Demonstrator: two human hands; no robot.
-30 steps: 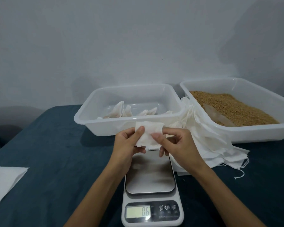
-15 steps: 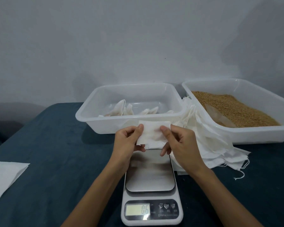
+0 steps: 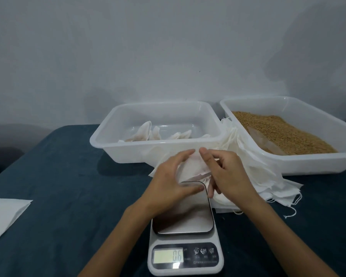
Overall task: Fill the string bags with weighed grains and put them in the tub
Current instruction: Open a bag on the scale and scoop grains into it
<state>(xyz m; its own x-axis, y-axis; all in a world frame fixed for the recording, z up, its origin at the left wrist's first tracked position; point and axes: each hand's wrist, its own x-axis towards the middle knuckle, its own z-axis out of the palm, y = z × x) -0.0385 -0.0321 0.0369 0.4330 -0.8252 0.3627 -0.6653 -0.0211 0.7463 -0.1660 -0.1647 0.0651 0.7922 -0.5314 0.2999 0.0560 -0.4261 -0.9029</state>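
A small white string bag (image 3: 193, 169) hangs between my two hands just above the far end of the scale's steel plate (image 3: 185, 218). My left hand (image 3: 171, 181) holds its left side, fingers and thumb spread around it. My right hand (image 3: 226, 173) pinches its right side. The white kitchen scale (image 3: 185, 256) reads 06. Behind my hands a clear tub (image 3: 112, 144) holds a few filled bags (image 3: 143, 132). At the right, a second tub (image 3: 308, 162) is full of brown grain (image 3: 278, 130), with a clear scoop (image 3: 265, 141) lying in it.
A heap of empty white string bags (image 3: 264, 176) lies between the two tubs, loose strings trailing over the dark blue cloth (image 3: 68, 186). A white sheet (image 3: 4, 214) lies at the left edge. A grey wall stands close behind the tubs.
Both hands have turned around the bag and spread its sides apart; before it was pinched flat. The bag sits a little lower over the scale. The reading stays 06.
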